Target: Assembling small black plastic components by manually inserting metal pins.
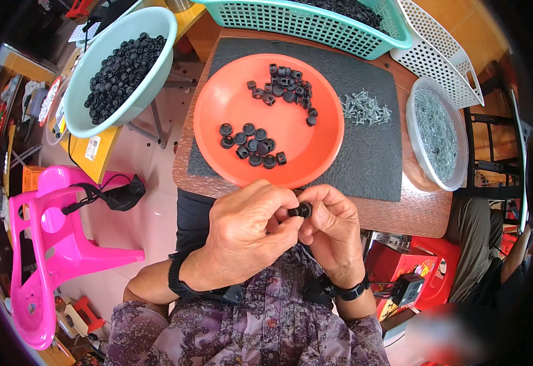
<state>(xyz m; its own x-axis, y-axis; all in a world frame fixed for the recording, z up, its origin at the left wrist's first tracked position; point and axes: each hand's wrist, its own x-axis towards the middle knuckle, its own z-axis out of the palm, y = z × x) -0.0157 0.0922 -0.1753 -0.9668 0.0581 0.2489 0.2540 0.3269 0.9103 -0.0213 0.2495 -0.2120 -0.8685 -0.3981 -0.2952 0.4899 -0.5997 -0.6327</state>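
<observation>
Both my hands meet at the near edge of the orange plate [217, 152]. A small black plastic cord lock [302, 210] is pinched between them. My left hand [248, 226] holds it with thumb and forefinger, the other fingers curled. My right hand [332, 229] grips its other side with thumb and forefinger. Fingers partly cover the piece. On the plate, a cluster of round black caps [252, 145] lies near me, and a pile of black cord lock pieces with holes [287, 82] lies at the far side.
Small silver metal pieces [367, 110], perhaps springs, lie on the dark mat [373, 158]; more fill a clear tub [414, 143]. A pale green basin [163, 67] holds black caps. Behind stand a green basket [248, 18] and white basket [428, 36]. A pink chair [77, 244] stands left; a person sits right.
</observation>
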